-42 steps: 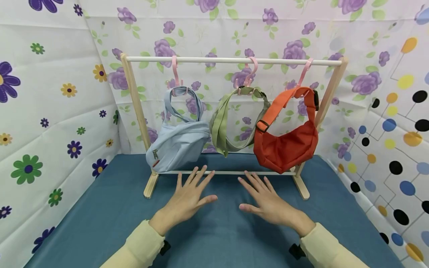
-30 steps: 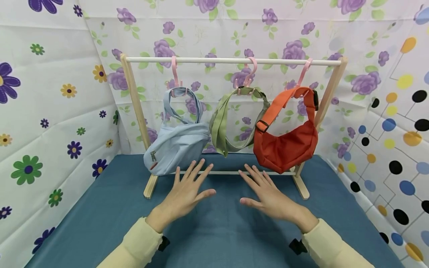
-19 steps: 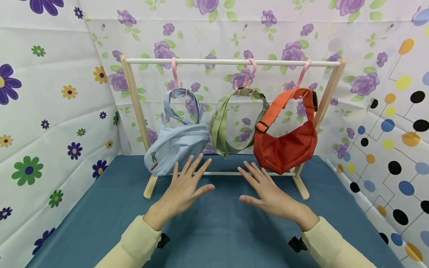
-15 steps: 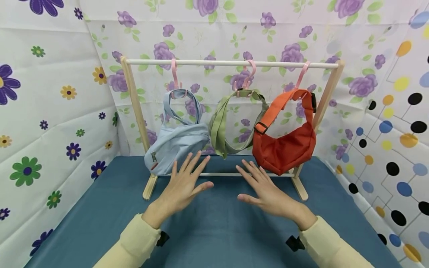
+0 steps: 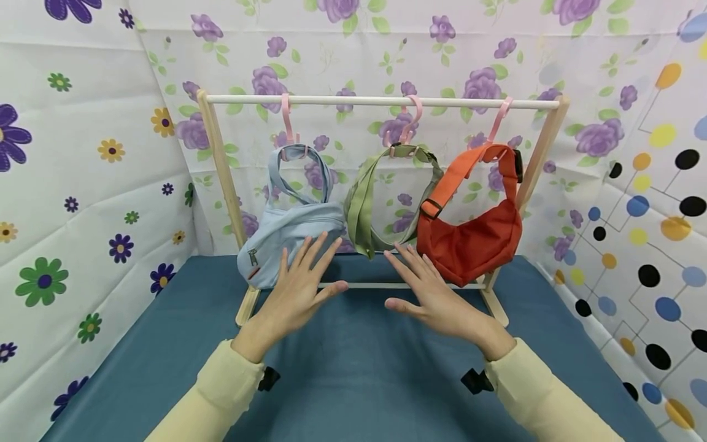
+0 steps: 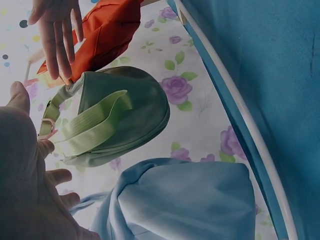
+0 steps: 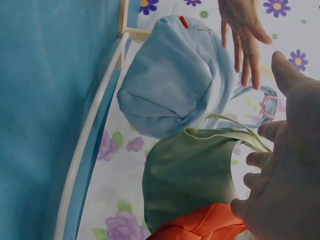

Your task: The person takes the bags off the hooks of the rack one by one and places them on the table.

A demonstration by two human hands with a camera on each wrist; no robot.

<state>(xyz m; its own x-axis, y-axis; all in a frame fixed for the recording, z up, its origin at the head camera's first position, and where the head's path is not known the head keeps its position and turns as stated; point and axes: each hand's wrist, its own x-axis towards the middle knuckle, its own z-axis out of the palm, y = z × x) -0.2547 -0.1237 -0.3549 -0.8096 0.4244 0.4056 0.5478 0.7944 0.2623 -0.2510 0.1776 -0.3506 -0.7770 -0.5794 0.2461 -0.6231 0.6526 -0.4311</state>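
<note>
My left hand [image 5: 293, 291] is raised with fingers spread before the light blue bag [image 5: 287, 230], whose lower part it overlaps in the head view. My right hand [image 5: 439, 298], also spread, reaches up below the green bag [image 5: 361, 215] and left of the red bag [image 5: 469, 245] with its orange strap. Neither hand holds anything. The three bags hang by their straps from pink hangers [image 5: 411, 116]. In the left wrist view the green bag's body [image 6: 135, 105] shows behind its loose strap. The right wrist view has the blue bag [image 7: 170, 75] beyond the green one [image 7: 190, 175].
A wooden rack with a white top rail [image 5: 353, 100] and a thin lower rail [image 5: 364, 285] stands at the back of the blue cloth-covered table [image 5: 353, 380]. Patterned cloths [image 5: 99, 202] enclose the back and both sides.
Both hands have moved forward and up toward the bags, fingers staying spread. The blue bag's lower end has shifted slightly left. The other bags hang as before.
</note>
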